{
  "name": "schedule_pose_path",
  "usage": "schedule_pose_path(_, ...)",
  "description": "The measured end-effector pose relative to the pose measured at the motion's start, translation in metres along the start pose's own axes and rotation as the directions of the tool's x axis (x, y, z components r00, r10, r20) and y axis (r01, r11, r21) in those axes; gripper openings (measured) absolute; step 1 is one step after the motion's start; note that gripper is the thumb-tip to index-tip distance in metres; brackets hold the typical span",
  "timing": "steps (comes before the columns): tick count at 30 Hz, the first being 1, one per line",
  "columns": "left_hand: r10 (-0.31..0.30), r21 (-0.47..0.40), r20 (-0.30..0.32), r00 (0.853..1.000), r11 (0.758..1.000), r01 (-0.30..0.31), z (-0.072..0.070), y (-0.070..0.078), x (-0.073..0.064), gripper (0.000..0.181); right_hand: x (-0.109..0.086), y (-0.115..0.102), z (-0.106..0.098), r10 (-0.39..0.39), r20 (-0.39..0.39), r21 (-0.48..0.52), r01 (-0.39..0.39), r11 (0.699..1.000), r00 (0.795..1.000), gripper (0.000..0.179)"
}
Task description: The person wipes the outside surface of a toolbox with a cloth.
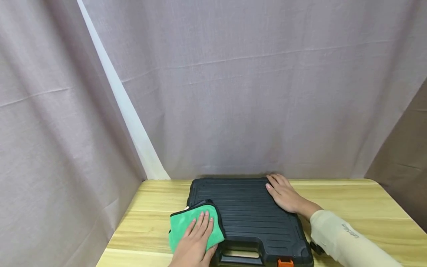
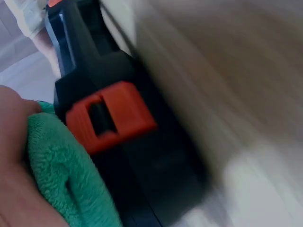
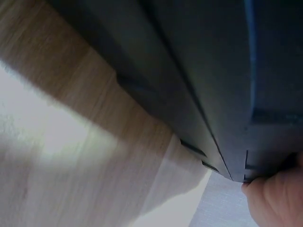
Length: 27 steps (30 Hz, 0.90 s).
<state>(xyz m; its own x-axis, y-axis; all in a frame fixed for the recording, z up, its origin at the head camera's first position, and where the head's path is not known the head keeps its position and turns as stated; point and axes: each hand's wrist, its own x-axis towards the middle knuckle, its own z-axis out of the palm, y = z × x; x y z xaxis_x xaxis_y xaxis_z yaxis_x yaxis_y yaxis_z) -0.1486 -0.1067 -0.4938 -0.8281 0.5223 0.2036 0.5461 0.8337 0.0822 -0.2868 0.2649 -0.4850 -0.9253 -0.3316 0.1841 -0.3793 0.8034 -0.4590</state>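
A black ribbed plastic case [image 1: 247,207] lies flat on the table, its handle and an orange latch [image 1: 285,263] towards me. Over its left front part drapes a folded green cloth [image 1: 180,226] with dark edging, overhanging the left side. My left hand [image 1: 197,243] presses on this cloth with straight fingers. In the left wrist view, the cloth [image 2: 66,170] bunches beside another orange latch [image 2: 111,116]. At the far right corner of the case rests my right hand [image 1: 283,194], fingers extended. Only part of the right hand [image 3: 279,198] shows at the corner in the right wrist view.
The wooden table [image 1: 343,207] extends on both sides of the case. A grey-pink curtain [image 1: 233,111] hangs just behind its back edge, with more curtain [image 1: 60,167] at the left. A pale strip [image 1: 123,96] shows through a gap between curtains.
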Motion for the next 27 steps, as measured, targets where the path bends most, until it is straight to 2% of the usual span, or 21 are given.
schedule_pose_path(2,0.02,-0.013,0.039,0.999,1.0,-0.02,-0.001,0.006,0.009,0.069,0.001,-0.002,0.0,0.007,0.008,-0.008,-0.007,1.0,1.0,0.063)
schedule_pose_path(8,0.132,-0.059,0.092,0.987,0.99,-0.127,0.002,0.029,0.039,0.065,0.006,0.007,0.006,-0.014,-0.013,0.011,0.014,1.0,1.0,0.068)
schedule_pose_path(10,0.156,-0.073,0.127,0.98,0.986,-0.147,0.003,0.038,0.048,0.066,0.007,0.008,0.006,-0.024,-0.026,0.012,0.025,1.0,0.999,0.067)
schedule_pose_path(14,0.222,-0.046,0.152,0.963,0.975,-0.218,0.01,0.057,0.064,0.067,0.008,0.012,0.009,-0.021,-0.038,0.028,0.022,0.999,0.999,0.068)
schedule_pose_path(17,0.277,-0.053,0.153,0.949,0.961,-0.272,0.014,0.073,0.076,0.067,0.01,0.015,0.011,-0.011,-0.02,0.034,0.012,0.999,1.0,0.07)
schedule_pose_path(20,0.309,-0.068,0.183,0.933,0.951,-0.302,0.015,0.09,0.089,0.067,0.013,0.018,0.013,-0.018,-0.004,0.028,0.018,0.999,1.0,0.07)
schedule_pose_path(24,0.334,-0.02,0.244,0.91,0.94,-0.34,0.015,0.113,0.107,0.067,0.014,0.017,0.012,-0.058,-0.026,0.013,0.058,0.998,0.998,0.065)
schedule_pose_path(27,0.337,0.049,0.264,0.904,0.931,-0.362,0.016,0.128,0.116,0.068,0.011,0.011,0.007,-0.073,-0.036,0.012,0.074,0.997,0.997,0.06)
